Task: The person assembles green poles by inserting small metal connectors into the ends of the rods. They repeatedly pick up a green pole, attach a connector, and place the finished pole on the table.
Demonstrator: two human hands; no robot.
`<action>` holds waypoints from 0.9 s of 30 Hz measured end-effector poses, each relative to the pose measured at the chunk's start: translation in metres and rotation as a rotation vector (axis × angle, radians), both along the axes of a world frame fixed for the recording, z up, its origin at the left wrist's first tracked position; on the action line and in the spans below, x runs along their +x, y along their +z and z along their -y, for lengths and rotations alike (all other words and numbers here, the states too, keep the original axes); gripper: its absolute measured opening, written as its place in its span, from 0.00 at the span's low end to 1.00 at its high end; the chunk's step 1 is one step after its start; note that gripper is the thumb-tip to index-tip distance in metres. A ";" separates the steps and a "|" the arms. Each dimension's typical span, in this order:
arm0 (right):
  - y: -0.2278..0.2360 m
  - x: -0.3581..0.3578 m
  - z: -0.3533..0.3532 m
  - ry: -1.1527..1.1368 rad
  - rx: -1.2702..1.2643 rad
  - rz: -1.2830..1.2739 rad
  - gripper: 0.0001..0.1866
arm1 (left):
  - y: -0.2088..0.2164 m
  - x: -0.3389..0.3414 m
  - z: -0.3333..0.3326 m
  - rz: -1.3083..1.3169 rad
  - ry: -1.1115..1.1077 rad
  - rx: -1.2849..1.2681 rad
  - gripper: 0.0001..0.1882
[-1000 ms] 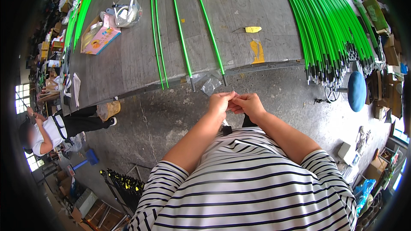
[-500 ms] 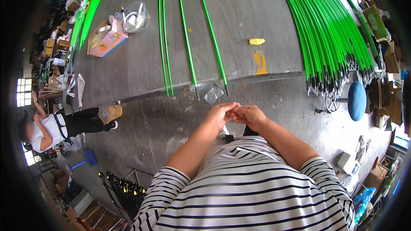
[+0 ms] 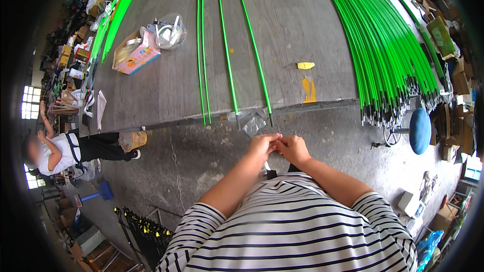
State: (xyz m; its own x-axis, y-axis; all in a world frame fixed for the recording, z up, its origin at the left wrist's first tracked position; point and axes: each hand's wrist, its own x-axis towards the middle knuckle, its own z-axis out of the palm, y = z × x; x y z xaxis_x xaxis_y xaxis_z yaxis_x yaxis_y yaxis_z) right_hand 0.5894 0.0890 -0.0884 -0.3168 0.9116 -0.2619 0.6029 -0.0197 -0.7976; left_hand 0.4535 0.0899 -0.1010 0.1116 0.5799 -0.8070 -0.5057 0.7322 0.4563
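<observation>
Grey wood-grained counter (image 3: 166, 88) ahead, our curled left hand (image 3: 262, 145) and right hand (image 3: 295, 150) touch, any grip hidden; two slender green dark-tipped rods (image 3: 263, 83) overhang its near edge.

The left hand (image 3: 263, 147) and right hand (image 3: 294, 149) meet at the fingertips; whatever may lie between them cannot be made out. Nearest them, just past the tabletop's (image 3: 282, 25) near edge, is a crumpled piece of clear plastic (image 3: 253, 125), between the ends of two long, straight green rods. Both the left rod (image 3: 233, 93) and the right rod (image 3: 267, 99) lie flat, well apart, their dark tips jutting over the edge. Further left, two thinner green rods (image 3: 200, 70) lie close together, near ends reaching the edge.
</observation>
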 end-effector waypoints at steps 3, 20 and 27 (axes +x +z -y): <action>-0.004 -0.001 0.002 0.038 0.099 0.049 0.10 | 0.003 0.002 -0.001 -0.064 -0.012 -0.002 0.07; -0.003 -0.016 -0.008 -0.360 -0.615 -0.423 0.12 | -0.007 -0.009 -0.025 0.144 0.140 0.099 0.11; -0.001 -0.020 -0.013 -0.355 -0.601 -0.429 0.11 | 0.002 -0.006 -0.025 0.086 0.092 0.096 0.09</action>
